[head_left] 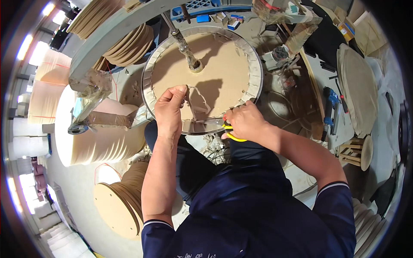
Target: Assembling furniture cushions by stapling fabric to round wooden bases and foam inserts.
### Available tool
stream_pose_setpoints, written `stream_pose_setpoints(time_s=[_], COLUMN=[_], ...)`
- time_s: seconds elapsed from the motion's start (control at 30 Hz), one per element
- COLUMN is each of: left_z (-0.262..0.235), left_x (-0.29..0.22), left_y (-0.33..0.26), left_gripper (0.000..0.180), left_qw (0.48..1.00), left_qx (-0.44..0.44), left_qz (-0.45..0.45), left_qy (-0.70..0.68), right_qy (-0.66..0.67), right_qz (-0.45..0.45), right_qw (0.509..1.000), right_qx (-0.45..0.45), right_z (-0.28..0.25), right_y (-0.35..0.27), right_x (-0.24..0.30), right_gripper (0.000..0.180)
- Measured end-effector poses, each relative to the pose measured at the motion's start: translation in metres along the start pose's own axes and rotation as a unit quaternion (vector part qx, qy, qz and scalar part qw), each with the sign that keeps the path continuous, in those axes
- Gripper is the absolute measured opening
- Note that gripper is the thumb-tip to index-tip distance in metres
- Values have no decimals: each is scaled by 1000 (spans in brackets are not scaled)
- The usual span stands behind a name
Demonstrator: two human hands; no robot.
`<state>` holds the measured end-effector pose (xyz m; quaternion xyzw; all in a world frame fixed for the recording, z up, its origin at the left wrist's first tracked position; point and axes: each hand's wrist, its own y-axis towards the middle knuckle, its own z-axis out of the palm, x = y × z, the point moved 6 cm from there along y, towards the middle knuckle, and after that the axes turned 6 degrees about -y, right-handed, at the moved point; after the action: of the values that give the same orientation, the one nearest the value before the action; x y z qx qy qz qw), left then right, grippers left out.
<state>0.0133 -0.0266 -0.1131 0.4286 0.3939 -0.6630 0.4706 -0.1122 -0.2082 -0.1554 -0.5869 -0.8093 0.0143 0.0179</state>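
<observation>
- Brown round board (215, 73), rimmed with clear film, is set on a spindle before the person.
- Film strip (194, 101) is pinched by left hand (170, 109).
- Yellow-handled scissors (228, 129) are gripped by right hand (245, 122) at the board's near edge.

Small blue boxes (203, 18) (plus one yellow box (346, 31)) sit at the picture's top.

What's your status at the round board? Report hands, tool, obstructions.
Left hand pinching a strip of covering film up off the round board. Right hand gripping yellow-handled scissors at the board's near edge. Centre post stands clear of both.
</observation>
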Motion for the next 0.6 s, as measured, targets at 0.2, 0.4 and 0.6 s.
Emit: stream_pose_setpoints(time_s=[0.2,0.4,0.6], left_z=[-3,-52,-174], left_x=[-13,-98,-154], left_y=[3,-18,-118], left_gripper=[14,15,29], left_qw=[994,970,936], left_qx=[10,1,-87], left_qz=[27,131,318], left_qy=[-104,-205,-124], right_qy=[61,107,169], right_qz=[-23,-17,97], right_qw=[998,994,980], right_qx=[-6,-8,-46], right_z=[7,-6,8], right_y=[22,-17,-57], right_x=[30,66,30], right_gripper=[57,62,62])
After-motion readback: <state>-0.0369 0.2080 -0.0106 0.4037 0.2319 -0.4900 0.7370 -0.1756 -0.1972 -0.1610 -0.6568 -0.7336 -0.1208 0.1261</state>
